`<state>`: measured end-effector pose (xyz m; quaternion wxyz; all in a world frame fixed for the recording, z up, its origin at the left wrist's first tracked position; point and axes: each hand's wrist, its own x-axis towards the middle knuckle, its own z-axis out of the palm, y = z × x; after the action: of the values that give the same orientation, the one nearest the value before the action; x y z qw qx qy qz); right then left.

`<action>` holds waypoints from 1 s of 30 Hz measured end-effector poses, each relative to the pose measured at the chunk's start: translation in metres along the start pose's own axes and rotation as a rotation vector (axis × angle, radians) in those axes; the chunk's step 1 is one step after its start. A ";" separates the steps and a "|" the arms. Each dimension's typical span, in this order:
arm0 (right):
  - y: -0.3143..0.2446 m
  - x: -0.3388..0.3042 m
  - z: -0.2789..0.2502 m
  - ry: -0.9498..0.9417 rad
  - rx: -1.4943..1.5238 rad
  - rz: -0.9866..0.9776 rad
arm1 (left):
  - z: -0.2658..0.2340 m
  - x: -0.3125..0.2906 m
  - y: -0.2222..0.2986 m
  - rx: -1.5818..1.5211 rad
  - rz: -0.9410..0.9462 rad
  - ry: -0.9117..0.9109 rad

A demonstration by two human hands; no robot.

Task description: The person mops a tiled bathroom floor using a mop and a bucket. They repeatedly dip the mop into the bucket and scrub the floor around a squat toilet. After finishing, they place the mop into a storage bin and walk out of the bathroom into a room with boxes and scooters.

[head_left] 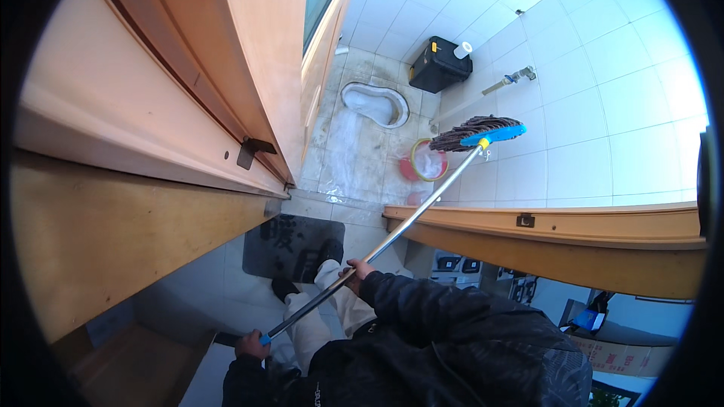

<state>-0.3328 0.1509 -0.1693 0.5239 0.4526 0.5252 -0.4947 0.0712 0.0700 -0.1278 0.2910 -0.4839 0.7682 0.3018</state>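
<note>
Presently, both hands are wrapped firmly around the mop: the left hand grips beside the blue end cap, and the right hand encircles the pole farther up, fingers curled. The mop extends diagonally through the doorway, its dark mop head overlapping the red bucket in view; contact cannot be determined. Beyond stand the squat toilet and a black box. Caution: strands snagging the bucket's rim could tip it and spill its contents. A wide swing could strike the door frame. Water on the floor could cause slipping upon entry.
</note>
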 end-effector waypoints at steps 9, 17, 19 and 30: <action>-0.062 0.126 -0.015 0.024 0.023 -0.061 | -0.056 0.031 0.087 -0.014 0.041 -0.126; -0.134 0.180 -0.040 0.155 0.232 -0.125 | -0.104 -0.002 0.254 0.036 0.153 -0.060; -0.141 0.176 -0.052 0.133 -0.189 -0.244 | -0.110 -0.009 0.262 0.028 0.178 -0.100; 0.033 0.129 -0.023 0.102 -0.013 -0.042 | 0.015 -0.010 0.025 0.037 0.098 0.081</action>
<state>-0.3075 0.1716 -0.3010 0.4889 0.4627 0.5639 -0.4784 0.0545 0.0957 -0.1255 0.2536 -0.4520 0.8076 0.2815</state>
